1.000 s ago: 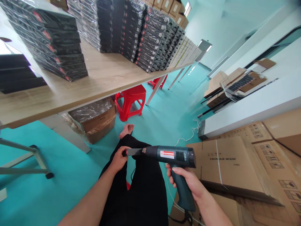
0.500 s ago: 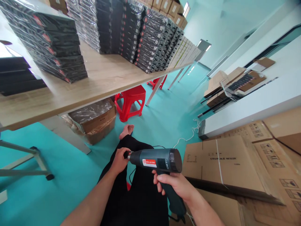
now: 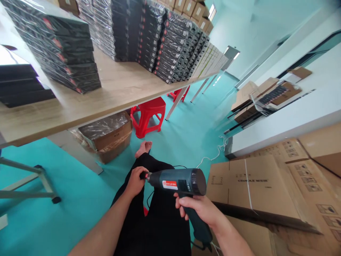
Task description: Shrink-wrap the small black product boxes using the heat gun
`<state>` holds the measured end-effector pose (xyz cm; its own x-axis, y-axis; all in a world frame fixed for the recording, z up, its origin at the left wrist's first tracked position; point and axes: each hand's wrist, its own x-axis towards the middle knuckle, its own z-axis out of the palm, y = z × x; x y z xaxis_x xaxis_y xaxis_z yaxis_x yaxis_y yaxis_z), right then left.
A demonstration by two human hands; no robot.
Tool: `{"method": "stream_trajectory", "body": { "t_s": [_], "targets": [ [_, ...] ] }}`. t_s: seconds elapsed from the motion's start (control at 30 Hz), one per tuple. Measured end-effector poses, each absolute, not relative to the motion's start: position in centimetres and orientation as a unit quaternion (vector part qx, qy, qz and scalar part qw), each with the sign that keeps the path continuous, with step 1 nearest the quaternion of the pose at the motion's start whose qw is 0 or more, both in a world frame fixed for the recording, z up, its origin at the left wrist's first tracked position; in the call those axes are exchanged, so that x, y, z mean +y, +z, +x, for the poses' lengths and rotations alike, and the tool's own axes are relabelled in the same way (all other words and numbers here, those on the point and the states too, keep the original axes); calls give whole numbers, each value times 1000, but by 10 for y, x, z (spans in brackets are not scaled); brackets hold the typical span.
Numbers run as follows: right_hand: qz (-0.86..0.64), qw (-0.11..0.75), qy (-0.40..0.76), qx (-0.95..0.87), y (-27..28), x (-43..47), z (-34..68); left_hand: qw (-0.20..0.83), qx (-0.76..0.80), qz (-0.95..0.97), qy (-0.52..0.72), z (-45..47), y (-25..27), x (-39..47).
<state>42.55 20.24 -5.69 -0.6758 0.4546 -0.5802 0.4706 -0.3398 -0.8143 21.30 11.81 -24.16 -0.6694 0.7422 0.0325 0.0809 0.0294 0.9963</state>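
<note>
My right hand [image 3: 200, 209] grips the handle of a dark blue heat gun [image 3: 157, 177], which has a red and white label and lies across above my lap, its nozzle pointing left. My left hand [image 3: 135, 182] is closed on a small black piece [image 3: 144, 175] right in front of the nozzle. A reddish spot shows between that piece and the metal nozzle. What the piece is, and whether it touches the nozzle, I cannot tell, as my fingers cover most of it.
Film-wrapped black boxes [image 3: 170, 46] stand in stacks on the wooden table [image 3: 117, 89] at upper left. Under it are an open carton [image 3: 114, 133] and a red stool [image 3: 150, 113]. Large cartons [image 3: 255, 185] stand to my right. A white cord [image 3: 213, 156] lies on the floor.
Hardly anything differs. My right hand and the heat gun have shifted very slightly right, and the reddish spot at the nozzle looks brighter.
</note>
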Motion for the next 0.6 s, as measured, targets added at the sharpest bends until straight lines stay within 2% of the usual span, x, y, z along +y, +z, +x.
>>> {"method": "stream_trajectory", "body": {
  "t_s": [0.1,0.23,0.4,0.53,0.6],
  "targets": [
    [380,12,-731,567,-57,200,422,230,687,318,612,211,-248,117],
    [426,-59,-700,570,-63,209,425,226,683,289,631,209,-254,116],
    [425,-4,-707,564,-65,213,435,240,673,255,652,207,-257,116],
    [429,-57,-710,556,-66,209,437,221,689,278,632,206,-263,117],
    [453,-56,-693,557,-69,210,438,217,694,296,620,205,-265,116]
  ]
}}
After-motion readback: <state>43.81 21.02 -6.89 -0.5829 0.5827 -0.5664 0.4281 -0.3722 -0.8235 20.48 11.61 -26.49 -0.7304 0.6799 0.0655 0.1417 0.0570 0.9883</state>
